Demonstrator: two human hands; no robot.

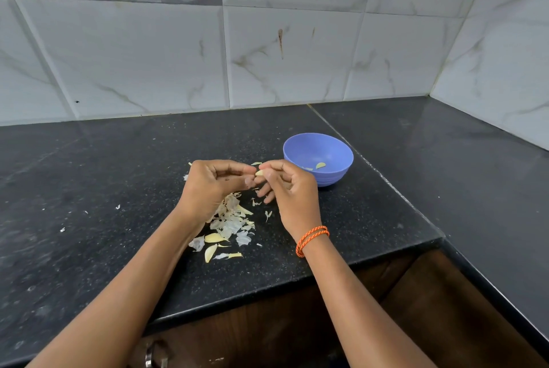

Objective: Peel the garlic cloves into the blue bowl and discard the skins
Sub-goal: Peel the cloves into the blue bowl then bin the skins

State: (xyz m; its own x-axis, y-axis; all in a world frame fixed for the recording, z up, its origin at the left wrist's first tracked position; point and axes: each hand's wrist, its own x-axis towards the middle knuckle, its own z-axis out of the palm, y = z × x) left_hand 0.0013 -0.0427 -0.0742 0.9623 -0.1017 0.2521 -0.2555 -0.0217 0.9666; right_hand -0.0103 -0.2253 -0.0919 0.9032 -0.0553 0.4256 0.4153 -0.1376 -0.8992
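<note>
Pale yellow, the garlic clove (259, 173) sits pinched between the fingertips of the left hand (212, 185) and right hand (286, 186), just left of the blue bowl (318, 159) on the bench (89, 189). Peeling looks mid-step; next, the bared clove likely drops rightward into the bowl, where a couple already lie. Loose skins (230, 226) lie nearer than the bowl, awaiting discard. No readable writing shows.

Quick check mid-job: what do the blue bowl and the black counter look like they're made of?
The blue bowl looks like moulded plastic: even matte colour, thin rim, soft sheen, stepped base. The counter looks like polished black granite: fine pale speckles, a glossy reflection of the wall tiles, and a seam between slabs. It could be an engineered stone; the picture can't settle that.
</note>
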